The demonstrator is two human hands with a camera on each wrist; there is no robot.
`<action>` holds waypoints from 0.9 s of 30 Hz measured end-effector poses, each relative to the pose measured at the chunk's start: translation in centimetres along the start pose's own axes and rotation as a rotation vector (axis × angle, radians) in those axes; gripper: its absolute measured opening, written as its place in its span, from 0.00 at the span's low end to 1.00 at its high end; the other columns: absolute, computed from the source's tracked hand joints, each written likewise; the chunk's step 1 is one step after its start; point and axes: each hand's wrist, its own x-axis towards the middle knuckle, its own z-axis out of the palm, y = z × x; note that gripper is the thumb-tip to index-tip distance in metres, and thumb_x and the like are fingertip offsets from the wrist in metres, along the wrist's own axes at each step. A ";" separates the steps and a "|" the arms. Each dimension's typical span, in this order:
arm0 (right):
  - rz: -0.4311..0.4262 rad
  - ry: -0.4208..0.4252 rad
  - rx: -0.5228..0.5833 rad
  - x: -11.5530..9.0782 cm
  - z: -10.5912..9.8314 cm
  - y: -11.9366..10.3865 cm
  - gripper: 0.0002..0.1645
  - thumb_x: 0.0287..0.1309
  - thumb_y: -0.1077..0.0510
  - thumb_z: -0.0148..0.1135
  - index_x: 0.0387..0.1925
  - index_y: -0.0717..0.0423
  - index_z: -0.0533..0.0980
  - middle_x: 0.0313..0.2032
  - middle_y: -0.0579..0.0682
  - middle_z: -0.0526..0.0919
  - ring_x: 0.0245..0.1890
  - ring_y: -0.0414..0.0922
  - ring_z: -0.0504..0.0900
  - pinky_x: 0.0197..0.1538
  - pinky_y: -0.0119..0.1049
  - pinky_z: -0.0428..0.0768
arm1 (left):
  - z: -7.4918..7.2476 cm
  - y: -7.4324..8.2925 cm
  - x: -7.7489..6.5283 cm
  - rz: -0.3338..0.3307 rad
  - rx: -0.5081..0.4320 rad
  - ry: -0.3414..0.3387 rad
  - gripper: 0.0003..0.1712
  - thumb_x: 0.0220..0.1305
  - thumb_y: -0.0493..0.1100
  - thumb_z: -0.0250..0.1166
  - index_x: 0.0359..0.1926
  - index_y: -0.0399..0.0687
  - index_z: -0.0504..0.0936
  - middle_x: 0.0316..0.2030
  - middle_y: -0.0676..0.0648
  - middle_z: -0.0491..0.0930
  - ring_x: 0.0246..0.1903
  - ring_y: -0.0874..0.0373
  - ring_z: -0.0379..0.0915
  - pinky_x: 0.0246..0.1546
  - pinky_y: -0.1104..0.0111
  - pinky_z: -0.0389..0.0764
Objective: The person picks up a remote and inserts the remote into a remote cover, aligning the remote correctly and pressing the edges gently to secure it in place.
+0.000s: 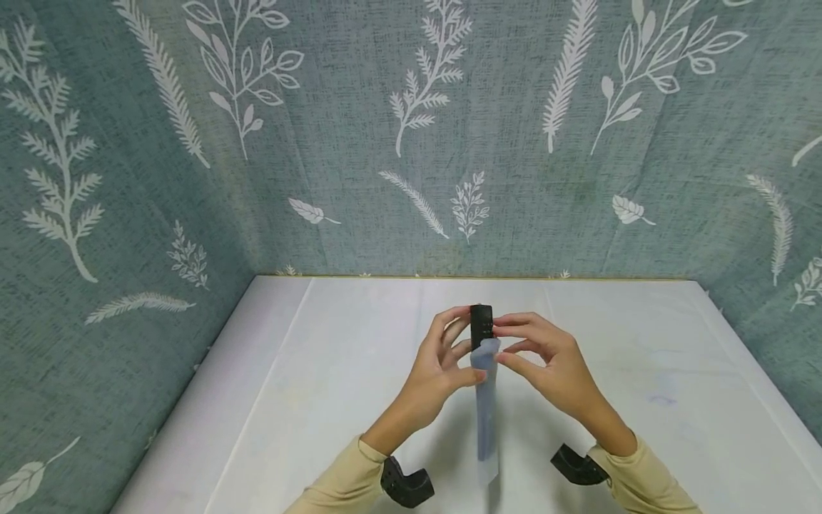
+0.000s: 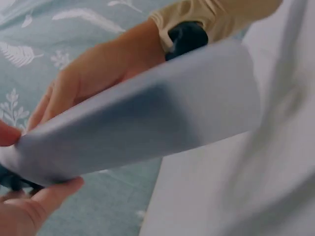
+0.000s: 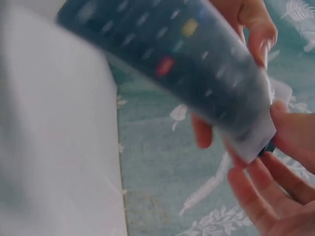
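A black remote control [image 1: 481, 323] stands on end between both hands, mostly inside a translucent plastic sleeve [image 1: 486, 421]. Its dark top sticks out of the sleeve's folded upper rim, while the sleeve's lower end hangs past the remote. Through the film, the right wrist view shows rows of buttons, one red [image 3: 165, 66] and one yellow [image 3: 189, 27]. My left hand [image 1: 439, 368] grips the sleeved remote from the left, thumb across the sleeve. From the right, my right hand [image 1: 546, 357] pinches at the sleeve's mouth, with fingertips close to the bare remote end.
Beneath the hands spreads a white tabletop [image 1: 321, 400]. Green-blue cloth with white leaf prints [image 1: 347, 143] rises behind it and along both sides. Black wrist devices [image 1: 406, 485] sit at the cuffs of the beige sleeves [image 1: 347, 478].
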 end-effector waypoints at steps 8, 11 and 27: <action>-0.095 0.067 -0.155 0.0 0.0 0.0 0.18 0.43 0.76 0.69 0.35 0.55 0.81 0.45 0.54 0.76 0.42 0.43 0.75 0.39 0.29 0.81 | 0.0 -0.5 -0.1 -0.033 -0.013 0.032 0.36 0.58 0.23 0.49 0.67 0.45 0.57 0.66 0.40 0.62 0.61 0.48 0.66 0.38 0.72 0.75; -0.079 0.082 -0.157 -0.1 0.1 0.1 0.17 0.42 0.77 0.69 0.31 0.54 0.80 0.44 0.55 0.73 0.40 0.43 0.74 0.38 0.29 0.82 | 0.0 -0.7 -0.2 -0.009 0.125 0.084 0.30 0.61 0.24 0.55 0.64 0.43 0.64 0.61 0.41 0.68 0.56 0.49 0.70 0.44 0.68 0.79; -0.006 0.140 -0.435 0.2 1.4 -2.2 0.14 0.38 0.66 0.77 0.30 0.58 0.80 0.28 0.46 0.80 0.28 0.41 0.80 0.27 0.26 0.81 | -0.2 -1.0 -0.8 0.092 0.231 0.317 0.10 0.57 0.32 0.67 0.40 0.34 0.79 0.39 0.37 0.76 0.37 0.52 0.81 0.28 0.58 0.85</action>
